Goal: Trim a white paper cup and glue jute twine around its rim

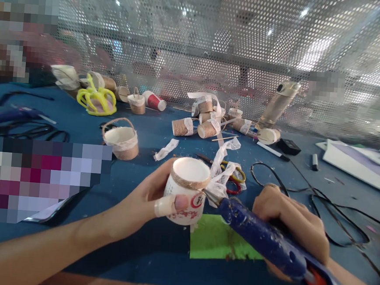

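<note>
My left hand (pixel 159 197) is wrapped round a white paper cup (pixel 184 212) with red print and a band of twine below its rim. A bandage covers the left thumb, which presses on the cup's side. In my right hand (pixel 292 221) is a blue hot glue gun (pixel 258 231), marked with dried residue. Its metal nozzle meets the cup just under the twine band. Beneath them lies a green sheet (pixel 215 245). White lace ribbon (pixel 222 175) and scissors (pixel 238 177) with yellow and red handles lie behind the cup.
A twine-handled basket cup (pixel 124 144) stands left of centre. Several wrapped cups (pixel 207 128) lie farther back, near a bottle (pixel 278 103) and a perforated metal screen (pixel 185 41). A black cable (pixel 316 205) loops at right; a yellow crown-like piece (pixel 96 102) sits back left.
</note>
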A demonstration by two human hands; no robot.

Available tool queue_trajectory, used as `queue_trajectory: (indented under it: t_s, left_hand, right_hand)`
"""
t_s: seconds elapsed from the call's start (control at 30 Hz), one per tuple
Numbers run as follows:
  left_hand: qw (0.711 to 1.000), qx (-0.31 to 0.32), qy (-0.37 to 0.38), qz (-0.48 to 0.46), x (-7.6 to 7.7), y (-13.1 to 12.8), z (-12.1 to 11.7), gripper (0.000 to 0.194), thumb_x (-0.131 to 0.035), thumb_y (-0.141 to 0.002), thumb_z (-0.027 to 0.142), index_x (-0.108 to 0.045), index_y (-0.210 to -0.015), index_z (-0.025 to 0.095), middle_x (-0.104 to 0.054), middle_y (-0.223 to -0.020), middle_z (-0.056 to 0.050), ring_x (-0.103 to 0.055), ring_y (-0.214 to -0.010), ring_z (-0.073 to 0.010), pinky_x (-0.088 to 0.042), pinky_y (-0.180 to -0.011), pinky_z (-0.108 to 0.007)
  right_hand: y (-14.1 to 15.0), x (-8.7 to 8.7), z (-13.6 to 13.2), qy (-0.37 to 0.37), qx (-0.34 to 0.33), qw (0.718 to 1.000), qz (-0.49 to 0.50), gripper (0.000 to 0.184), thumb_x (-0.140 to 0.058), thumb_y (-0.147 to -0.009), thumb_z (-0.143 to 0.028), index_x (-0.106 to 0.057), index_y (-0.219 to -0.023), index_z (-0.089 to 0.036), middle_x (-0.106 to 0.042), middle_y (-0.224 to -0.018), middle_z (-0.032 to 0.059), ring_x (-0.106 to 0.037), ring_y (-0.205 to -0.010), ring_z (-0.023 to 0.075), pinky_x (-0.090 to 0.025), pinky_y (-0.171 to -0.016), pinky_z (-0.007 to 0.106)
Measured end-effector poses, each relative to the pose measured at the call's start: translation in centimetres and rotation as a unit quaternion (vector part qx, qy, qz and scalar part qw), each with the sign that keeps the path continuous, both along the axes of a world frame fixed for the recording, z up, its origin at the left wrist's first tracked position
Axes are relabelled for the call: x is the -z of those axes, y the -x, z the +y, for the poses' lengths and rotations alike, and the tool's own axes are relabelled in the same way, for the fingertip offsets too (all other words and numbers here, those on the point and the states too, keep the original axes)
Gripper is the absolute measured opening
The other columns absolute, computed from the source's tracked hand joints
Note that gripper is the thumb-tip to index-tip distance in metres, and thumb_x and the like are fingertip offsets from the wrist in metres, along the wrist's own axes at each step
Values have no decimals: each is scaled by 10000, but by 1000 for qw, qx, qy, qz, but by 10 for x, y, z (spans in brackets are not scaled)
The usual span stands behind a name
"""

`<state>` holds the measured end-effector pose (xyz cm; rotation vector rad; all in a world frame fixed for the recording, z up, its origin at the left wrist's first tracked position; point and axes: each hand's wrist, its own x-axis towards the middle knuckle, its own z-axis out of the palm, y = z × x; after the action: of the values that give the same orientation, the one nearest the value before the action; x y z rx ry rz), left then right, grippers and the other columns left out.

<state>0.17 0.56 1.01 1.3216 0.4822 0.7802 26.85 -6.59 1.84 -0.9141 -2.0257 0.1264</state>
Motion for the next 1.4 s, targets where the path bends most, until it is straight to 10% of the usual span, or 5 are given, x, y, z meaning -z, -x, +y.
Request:
queue_trajectory:
  t_s: [0.87,1.4]
  left_hand:
    - [995,-79,-40,48,-9,-7,-8,450,-761,-832,351,-572,-1239,316,-667,-1168,-2,-609,-1084,-219,-515,-918,-274]
    - [999,-14,-23,36,1,0,-7,506,-702,-864,423,-536,-1316,266,-648,-1296,-87,-604,-1164,-293,-515,-936,-342]
  right_hand:
    - [6,-2,-6,-19,40,999,-24,241,-553,-832,-25,-416,-768,-212,-430,-694,-19,-438,-572,100,-296,-514,269]
    - [5,0,-5,-28,56,998,-15,254,-541,-836,-29,-393,-748,-215,-406,-671,-34,-391,-554,85,-295,-497,246]
